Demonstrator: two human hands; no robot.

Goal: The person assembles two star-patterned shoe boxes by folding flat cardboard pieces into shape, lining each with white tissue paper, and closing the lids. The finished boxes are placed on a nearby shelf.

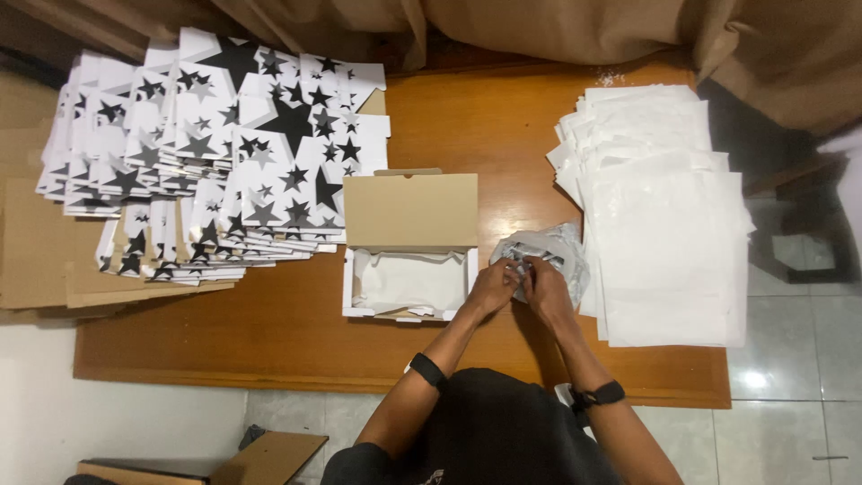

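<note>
My left hand (495, 285) and my right hand (545, 287) meet over a crumpled clear plastic bag (549, 247) with something grey inside; both pinch its near edge. Just left of them lies an open small cardboard box (411, 212), lid raised, with white tissue paper (409, 280) lining its tray. The bag rests on the wooden table (296, 328) between the box and a stack of white paper sheets (664, 216).
Several flat folded boxes printed with black and grey stars (224, 153) are piled at the left, on brown cardboard sheets (36, 260). Brown curtains (557, 27) hang behind the table. A cardboard piece (269, 458) lies on the tiled floor.
</note>
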